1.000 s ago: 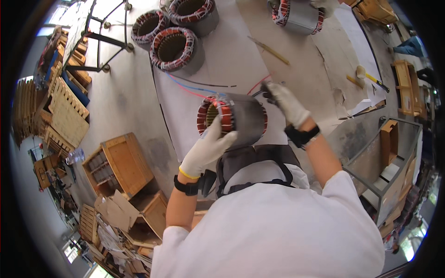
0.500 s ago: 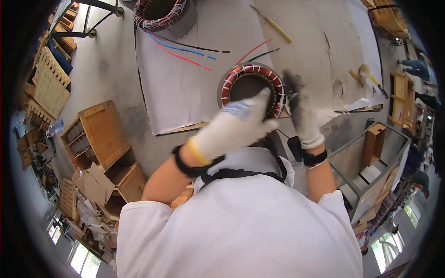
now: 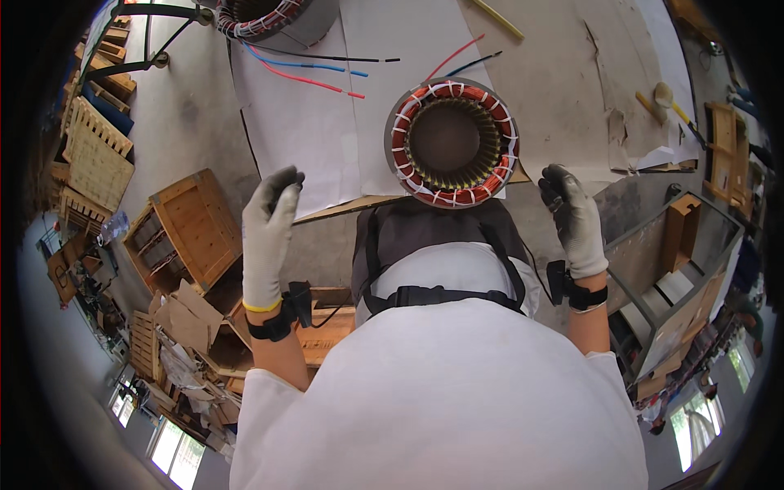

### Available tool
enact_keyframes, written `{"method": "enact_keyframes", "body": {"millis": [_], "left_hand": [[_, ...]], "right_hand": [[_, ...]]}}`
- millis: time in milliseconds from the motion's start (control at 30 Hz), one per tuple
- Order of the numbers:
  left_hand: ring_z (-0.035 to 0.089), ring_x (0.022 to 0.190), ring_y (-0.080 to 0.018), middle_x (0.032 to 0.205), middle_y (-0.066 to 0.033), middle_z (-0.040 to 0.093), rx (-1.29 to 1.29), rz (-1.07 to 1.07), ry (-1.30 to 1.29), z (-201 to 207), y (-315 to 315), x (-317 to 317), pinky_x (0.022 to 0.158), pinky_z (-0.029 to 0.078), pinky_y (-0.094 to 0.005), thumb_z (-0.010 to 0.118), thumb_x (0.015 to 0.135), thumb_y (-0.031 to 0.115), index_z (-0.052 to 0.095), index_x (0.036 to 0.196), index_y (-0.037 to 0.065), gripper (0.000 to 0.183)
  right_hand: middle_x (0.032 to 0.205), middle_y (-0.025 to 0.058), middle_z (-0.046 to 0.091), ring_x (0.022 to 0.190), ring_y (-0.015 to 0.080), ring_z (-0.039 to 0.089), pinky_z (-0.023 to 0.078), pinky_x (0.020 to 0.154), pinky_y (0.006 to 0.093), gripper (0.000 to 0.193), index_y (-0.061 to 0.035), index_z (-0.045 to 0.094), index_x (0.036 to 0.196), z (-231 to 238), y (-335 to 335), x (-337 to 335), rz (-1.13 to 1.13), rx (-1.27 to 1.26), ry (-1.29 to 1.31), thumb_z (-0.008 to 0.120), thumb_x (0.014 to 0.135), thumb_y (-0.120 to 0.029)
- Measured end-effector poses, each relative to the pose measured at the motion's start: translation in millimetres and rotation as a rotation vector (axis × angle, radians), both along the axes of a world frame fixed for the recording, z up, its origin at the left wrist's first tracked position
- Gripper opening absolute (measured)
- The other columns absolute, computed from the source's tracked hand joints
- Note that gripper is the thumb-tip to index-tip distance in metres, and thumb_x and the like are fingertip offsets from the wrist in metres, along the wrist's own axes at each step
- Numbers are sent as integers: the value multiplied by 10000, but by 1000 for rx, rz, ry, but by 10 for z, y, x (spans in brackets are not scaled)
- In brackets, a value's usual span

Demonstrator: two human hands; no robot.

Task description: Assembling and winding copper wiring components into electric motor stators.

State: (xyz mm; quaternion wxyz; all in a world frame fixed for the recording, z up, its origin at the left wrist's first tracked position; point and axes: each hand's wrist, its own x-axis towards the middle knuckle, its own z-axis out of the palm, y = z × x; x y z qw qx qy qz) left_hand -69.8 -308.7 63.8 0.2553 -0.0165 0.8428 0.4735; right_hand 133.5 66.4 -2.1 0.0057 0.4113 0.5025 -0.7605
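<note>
A motor stator (image 3: 402,173) with copper windings laced in white cord stands on the paper-covered worktop close to my body. Red and dark blue leads (image 3: 476,67) come out of its far side. My left hand (image 3: 272,219), in a white glove with dark fingertips, is raised well to the left of the stator, empty, fingers loosely bent. My right hand (image 3: 576,214), gloved alike, hovers to its right, also empty with the fingers slightly curled. Neither touches the stator.
A second stator (image 3: 314,24) sits at the far left, its black, blue and red leads (image 3: 318,79) stretching right. A yellow stick (image 3: 498,18) lies far off; a mallet-like tool (image 3: 663,95) lies at the right. Wooden crates (image 3: 196,233) stand left, a metal-framed cart (image 3: 674,273) right.
Both hands have drawn away from the stator and spread apart, the left going far left and the right moving outward. The stator's whole ring now shows.
</note>
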Motion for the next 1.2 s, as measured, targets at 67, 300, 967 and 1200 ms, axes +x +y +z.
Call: {"method": "enact_keyframes", "body": {"millis": [67, 300, 967, 1200], "left_hand": [[607, 1051, -175, 1129, -115, 657, -22, -41, 79, 136, 227, 32, 942, 453, -301, 549, 941, 107, 585, 1201, -40, 301], [627, 988, -293, 1062, -149, 665, 65, -883, 732, 351, 1016, -124, 899, 480, -386, 680, 811, 137, 655, 1065, 12, 285], [533, 1117, -408, 1107, -253, 598, 134, -692, 411, -55, 786, 370, 1038, 369, -420, 770, 665, 424, 440, 1288, -87, 871], [556, 1154, -191, 1288, -105, 559, 581, 166, -217, 31, 573, 505, 989, 430, -358, 426, 1007, 427, 465, 1330, 1, 536]], "right_hand": [[1203, 133, 597, 1108, 213, 563, 419, 972, 311, 457, 33, 537, 1274, 175, -64, -64, 7, 33, -21, 493, 981, -315], [1084, 88, 623, 993, 169, 577, 455, 886, 305, 423, 43, 550, 1224, -41, -197, -644, 244, 312, 235, 460, 995, -300], [1170, 244, 571, 1108, 356, 547, 424, 945, 395, 555, 5, 499, 1242, 308, -1069, -980, 255, 431, -196, 494, 948, -466], [1207, 229, 550, 1138, 368, 492, 407, 966, 442, 669, 3, 441, 1340, 329, -1028, -827, 259, 331, 0, 578, 890, -473]]}}
